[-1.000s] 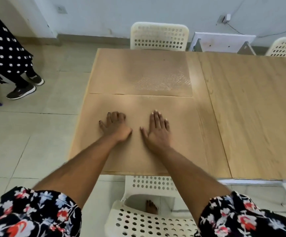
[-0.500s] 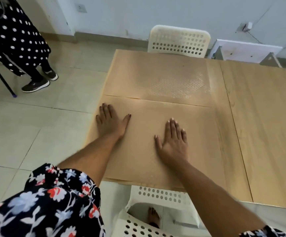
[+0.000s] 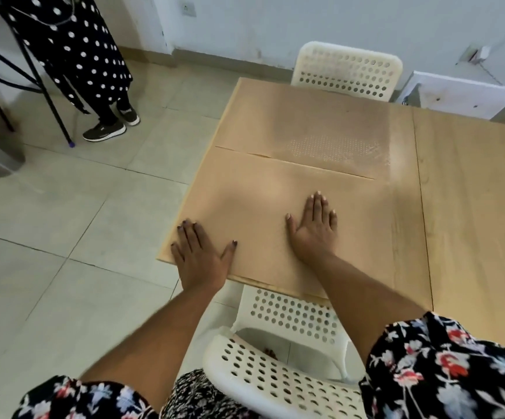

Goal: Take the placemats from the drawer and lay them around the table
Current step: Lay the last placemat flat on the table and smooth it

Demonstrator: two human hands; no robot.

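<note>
Two tan placemats lie on the left end of the wooden table (image 3: 472, 207). The near placemat (image 3: 269, 201) reaches the table's front and left edges. The far placemat (image 3: 299, 122) lies behind it, in front of the far chair. My left hand (image 3: 200, 252) rests flat, fingers spread, on the near placemat's front left corner. My right hand (image 3: 313, 228) lies flat on the same placemat, near its middle. Neither hand grips anything.
A white perforated chair (image 3: 281, 367) stands tucked at the near edge below my arms. A second white chair (image 3: 348, 71) stands at the far edge. A person in a polka-dot dress (image 3: 73, 46) stands on the tiled floor at far left, beside a black metal stand (image 3: 42, 86).
My left hand has slid left and toward me, to the placemat's front left corner. My right hand stays flat near the middle. The view has shifted left.
</note>
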